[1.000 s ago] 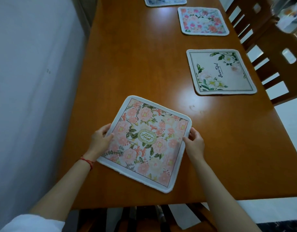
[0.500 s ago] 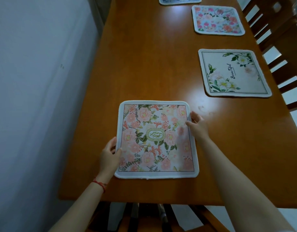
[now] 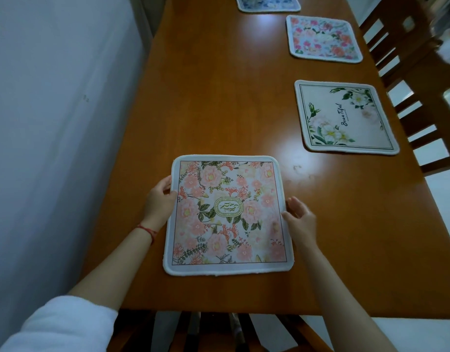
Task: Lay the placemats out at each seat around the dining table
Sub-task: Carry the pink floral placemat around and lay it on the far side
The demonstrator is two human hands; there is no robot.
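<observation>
The wooden surface [image 3: 218, 102] carries four placemats. The pink floral placemat [image 3: 229, 214] lies flat and square near the closest edge. Along the right side sit a cream placemat [image 3: 345, 118], another floral one [image 3: 323, 39], then a blue one [image 3: 268, 2]. The left hand [image 3: 159, 201] pinches the pink mat's left edge; the right hand [image 3: 300, 219] rests with an open grip against its right edge.

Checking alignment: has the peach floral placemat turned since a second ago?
Yes. The peach floral placemat has rotated from skewed to square with the table's near edge.
</observation>
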